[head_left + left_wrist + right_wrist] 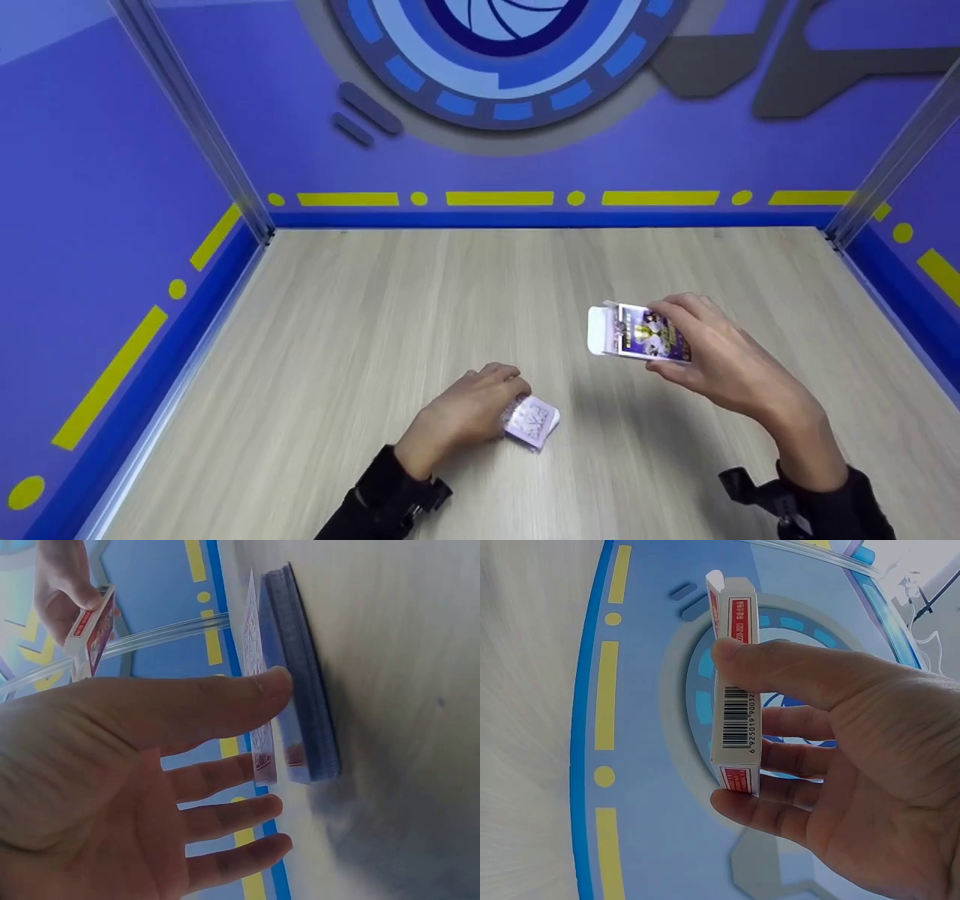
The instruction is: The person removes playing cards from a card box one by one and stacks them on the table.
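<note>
My left hand (480,401) is low over the table at a stack of playing cards (534,421) with patterned backs. In the left wrist view the thumb crosses the near edge of the deck (304,682), and one card (264,754) stands slightly apart from the rest, between thumb and fingers. The other fingers stretch out past the card. My right hand (720,352) grips a card box (652,332) by its sides, raised above the table. The box's white end flap (598,330) is open and points left. In the right wrist view its barcode side (739,716) faces the camera.
The wooden tabletop (360,315) extends around both hands. Blue printed panels (487,172) with yellow dashes enclose it at the back and both sides, with metal posts (202,127) at the corners.
</note>
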`<state>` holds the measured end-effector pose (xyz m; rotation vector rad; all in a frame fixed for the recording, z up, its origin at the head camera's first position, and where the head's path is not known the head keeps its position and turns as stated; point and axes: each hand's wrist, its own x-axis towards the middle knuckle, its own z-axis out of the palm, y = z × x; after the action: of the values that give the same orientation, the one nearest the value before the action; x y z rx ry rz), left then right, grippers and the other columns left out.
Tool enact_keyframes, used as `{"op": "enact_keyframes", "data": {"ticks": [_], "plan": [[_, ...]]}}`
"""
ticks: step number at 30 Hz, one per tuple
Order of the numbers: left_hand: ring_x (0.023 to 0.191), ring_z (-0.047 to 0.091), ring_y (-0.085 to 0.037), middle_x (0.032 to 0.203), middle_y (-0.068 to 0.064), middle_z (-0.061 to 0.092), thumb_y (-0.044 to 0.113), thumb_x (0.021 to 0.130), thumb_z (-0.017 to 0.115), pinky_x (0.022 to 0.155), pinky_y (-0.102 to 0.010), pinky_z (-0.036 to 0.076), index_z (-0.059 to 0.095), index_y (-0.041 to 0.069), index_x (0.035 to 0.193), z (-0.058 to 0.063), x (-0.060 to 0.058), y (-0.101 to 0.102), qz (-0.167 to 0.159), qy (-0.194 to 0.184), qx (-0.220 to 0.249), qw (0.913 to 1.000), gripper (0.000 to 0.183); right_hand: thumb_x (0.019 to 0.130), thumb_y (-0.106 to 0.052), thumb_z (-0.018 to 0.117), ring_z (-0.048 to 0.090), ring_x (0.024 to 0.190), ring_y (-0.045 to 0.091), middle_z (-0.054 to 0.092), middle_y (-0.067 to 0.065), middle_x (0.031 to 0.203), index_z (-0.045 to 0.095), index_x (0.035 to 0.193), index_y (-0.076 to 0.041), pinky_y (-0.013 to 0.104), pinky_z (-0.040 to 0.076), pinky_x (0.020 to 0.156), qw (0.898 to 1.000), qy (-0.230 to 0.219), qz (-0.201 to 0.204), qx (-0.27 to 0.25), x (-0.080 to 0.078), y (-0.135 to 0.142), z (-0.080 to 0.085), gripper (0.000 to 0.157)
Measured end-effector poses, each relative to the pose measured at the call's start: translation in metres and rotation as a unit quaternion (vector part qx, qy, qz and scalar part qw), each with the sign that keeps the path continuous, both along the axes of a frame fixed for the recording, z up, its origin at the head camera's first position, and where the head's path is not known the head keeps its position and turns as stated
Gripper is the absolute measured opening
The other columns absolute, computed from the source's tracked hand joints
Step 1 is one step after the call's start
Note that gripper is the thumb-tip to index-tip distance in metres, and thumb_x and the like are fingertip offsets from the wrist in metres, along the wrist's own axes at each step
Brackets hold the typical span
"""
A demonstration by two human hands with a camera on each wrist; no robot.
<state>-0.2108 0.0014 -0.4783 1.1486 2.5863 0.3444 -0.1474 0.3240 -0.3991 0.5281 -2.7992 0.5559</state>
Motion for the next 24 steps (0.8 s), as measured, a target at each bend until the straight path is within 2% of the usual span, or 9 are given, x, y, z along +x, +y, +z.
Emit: {"op": "enact_keyframes", "data": {"ticks": [6, 14, 19, 24], "plan": [[0.13, 0.053, -0.022, 0.133, -0.004, 0.061, 0.002, 0.086, 0.073, 0.104, -0.042, 0.048, 0.069, 0.014, 0.126, -0.007, -0.002, 0.001, -0.018, 0.024, 0.007, 0.9995, 0.043, 0.082, -0.014, 0.088, 0.057, 0.107, 0.024, 0.058, 0.012, 0.132, 0.058, 0.14, -0.004, 0.043, 0.053, 0.08, 1.0, -0.005, 0.002, -0.001, 0.0, -0.001, 0.0, 0.066], [0.119, 0.054, -0.021, 0.124, -0.004, 0.059, -0.007, 0.08, 0.067, 0.098, -0.034, 0.05, 0.067, 0.013, 0.129, -0.014, -0.006, 0.002, -0.035, 0.031, -0.001, 0.9989, 0.053, 0.081, -0.015, 0.089, 0.057, 0.107, 0.023, 0.058, 0.011, 0.131, 0.058, 0.139, -0.005, 0.043, 0.053, 0.08, 1.0, -0.005, -0.002, -0.001, 0.001, -0.002, -0.001, 0.066], [0.126, 0.05, -0.022, 0.133, -0.006, 0.054, -0.008, 0.08, 0.068, 0.103, -0.034, 0.047, 0.065, 0.013, 0.135, -0.015, -0.008, 0.003, -0.046, 0.026, -0.012, 0.9985, 0.058, 0.08, -0.014, 0.09, 0.056, 0.109, 0.023, 0.059, 0.01, 0.13, 0.059, 0.138, -0.004, 0.043, 0.053, 0.082, 1.0, 0.005, 0.004, -0.003, 0.001, 0.0, -0.001, 0.067], [0.139, 0.044, -0.023, 0.145, -0.005, 0.051, -0.011, 0.079, 0.07, 0.109, -0.041, 0.045, 0.058, 0.013, 0.142, -0.012, -0.006, 0.008, -0.06, 0.026, -0.023, 0.9976, 0.068, 0.079, -0.013, 0.09, 0.056, 0.109, 0.023, 0.059, 0.011, 0.129, 0.059, 0.137, -0.002, 0.043, 0.053, 0.081, 1.0, 0.018, 0.006, 0.004, 0.002, 0.001, 0.001, 0.067]]}}
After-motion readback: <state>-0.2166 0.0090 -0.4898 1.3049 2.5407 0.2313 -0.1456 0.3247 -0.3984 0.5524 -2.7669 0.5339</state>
